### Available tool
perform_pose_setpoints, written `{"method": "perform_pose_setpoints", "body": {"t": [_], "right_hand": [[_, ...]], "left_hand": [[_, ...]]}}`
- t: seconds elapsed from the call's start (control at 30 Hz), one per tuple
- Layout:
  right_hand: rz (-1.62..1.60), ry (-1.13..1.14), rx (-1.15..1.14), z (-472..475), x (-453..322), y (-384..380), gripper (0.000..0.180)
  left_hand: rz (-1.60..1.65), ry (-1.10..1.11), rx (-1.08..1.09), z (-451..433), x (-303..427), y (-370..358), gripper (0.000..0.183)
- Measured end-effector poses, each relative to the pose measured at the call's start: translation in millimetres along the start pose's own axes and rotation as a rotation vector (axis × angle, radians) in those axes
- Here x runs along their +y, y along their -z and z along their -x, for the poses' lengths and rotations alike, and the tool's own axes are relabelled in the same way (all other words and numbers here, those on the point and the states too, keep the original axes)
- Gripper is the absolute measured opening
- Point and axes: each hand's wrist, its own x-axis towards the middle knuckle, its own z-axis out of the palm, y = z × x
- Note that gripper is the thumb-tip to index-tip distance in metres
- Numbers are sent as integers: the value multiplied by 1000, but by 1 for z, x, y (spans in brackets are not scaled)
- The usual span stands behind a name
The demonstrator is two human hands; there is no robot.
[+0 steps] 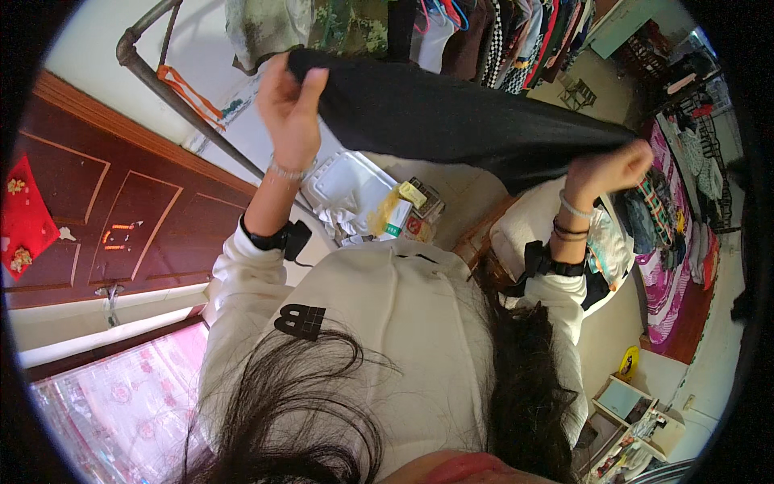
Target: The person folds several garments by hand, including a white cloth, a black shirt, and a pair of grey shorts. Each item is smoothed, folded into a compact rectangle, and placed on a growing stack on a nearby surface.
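A black cloth garment (423, 109) is stretched across in front of me between my two raised hands. My left hand (290, 115), at the upper left, grips its left end with the thumb raised. At the right, my right hand (608, 166) is closed on the other end, which bunches into folds there. Both hands are slightly blurred. Which kind of garment it is, I cannot tell. Past the cloth, many clothes (496, 42) hang in a row on hangers.
A metal rack pole (199, 121) slants at the left beside a brown door (139, 212). Below the cloth are a white plastic container lid (344, 181) and small packages (396, 218). A white bag with clothes (611, 236) stands at the right, near a bed with a purple cover (659, 290).
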Motion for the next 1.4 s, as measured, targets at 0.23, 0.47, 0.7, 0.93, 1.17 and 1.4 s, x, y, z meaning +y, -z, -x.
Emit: {"method": "perform_pose_setpoints", "body": {"t": [0.23,0.47,0.7,0.93,1.17,1.4], "right_hand": [[-1393,-180,-1463,-66,-6,-2,74],[-1993,-781,-1532,70,-22,-107,61],[-1041,-760,-887,94,-69,-79,60],[-981,-783,-870,96,-73,-76,52],[-756,-595,-1129,79,-35,-73,41],[-401,-692,-1199,54,-5,-13,68]], "left_hand": [[696,-238,-359,13,78,-11,50],[302,-327,-887,9,85,-79,59],[81,-430,-602,23,63,-97,49],[110,-168,-442,33,41,-116,64],[-200,-150,-713,39,9,-112,52],[-198,18,-661,33,-17,-113,42]]}}
